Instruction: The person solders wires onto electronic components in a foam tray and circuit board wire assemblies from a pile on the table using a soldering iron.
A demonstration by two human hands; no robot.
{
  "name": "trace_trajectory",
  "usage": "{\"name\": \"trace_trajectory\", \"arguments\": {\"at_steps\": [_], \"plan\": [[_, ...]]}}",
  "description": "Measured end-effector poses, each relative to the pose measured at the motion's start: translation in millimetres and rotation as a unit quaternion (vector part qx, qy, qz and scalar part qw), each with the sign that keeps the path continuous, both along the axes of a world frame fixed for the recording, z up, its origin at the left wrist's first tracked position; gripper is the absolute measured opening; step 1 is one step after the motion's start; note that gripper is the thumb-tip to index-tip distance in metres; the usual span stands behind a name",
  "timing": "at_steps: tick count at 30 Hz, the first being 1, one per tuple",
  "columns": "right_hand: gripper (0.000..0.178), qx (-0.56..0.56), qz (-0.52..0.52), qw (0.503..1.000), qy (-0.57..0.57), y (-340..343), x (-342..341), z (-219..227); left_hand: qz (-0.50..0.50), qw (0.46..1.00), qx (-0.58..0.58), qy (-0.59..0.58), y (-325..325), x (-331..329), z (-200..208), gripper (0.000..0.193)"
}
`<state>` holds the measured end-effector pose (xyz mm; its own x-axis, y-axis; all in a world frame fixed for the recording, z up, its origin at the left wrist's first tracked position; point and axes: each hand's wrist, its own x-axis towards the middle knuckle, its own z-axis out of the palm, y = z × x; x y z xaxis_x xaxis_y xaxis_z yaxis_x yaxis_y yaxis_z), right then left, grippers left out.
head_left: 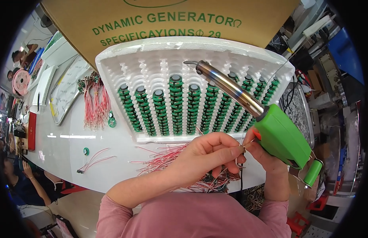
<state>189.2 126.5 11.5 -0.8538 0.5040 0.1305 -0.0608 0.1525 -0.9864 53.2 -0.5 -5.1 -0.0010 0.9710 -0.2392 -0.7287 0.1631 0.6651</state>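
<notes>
A green soldering gun [282, 135] with a long metal barrel is in my right hand [271, 155], its bent tip pointing up and left over the foam tray. A small green spool [313, 173] hangs at the gun's rear end. My left hand [213, 152] is closed in a pinch, and its fingertips meet those of my right hand. Something thin, like a wire, shows between them, but its kind is hard to make out. Below my hands lies a pile of red and white wires [168, 156] with small circuit boards, partly hidden by my left forearm.
A white foam tray [116, 53] holds rows of round green-and-black parts, with a cardboard box [164, 23] behind it. More bundled wires [94, 105] lie left, near a loose round part [86, 151] and a small wired board [81, 171]. Another person's hand [28, 169] is at far left.
</notes>
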Motion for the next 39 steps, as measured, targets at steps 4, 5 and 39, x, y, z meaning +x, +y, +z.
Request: {"name": "trace_trajectory", "arguments": {"at_steps": [4,5,39], "plan": [[0.03,-0.056,0.021,0.998,0.022,1.3,-2.0,-3.4,0.006,1.0,0.008,0.007,-0.5,-2.1,-2.9,0.008],[0.028,-0.017,-0.003,1.0,0.026,0.9,-2.3,-3.1,0.004,1.0,0.005,0.013,-1.1,-3.3,-2.5,0.007],[0.027,0.282,-0.139,0.931,-0.187,33.7,56.6,-50.7,0.184,0.97,-0.108,-0.113,24.7,-25.9,-4.2,0.014]]}}
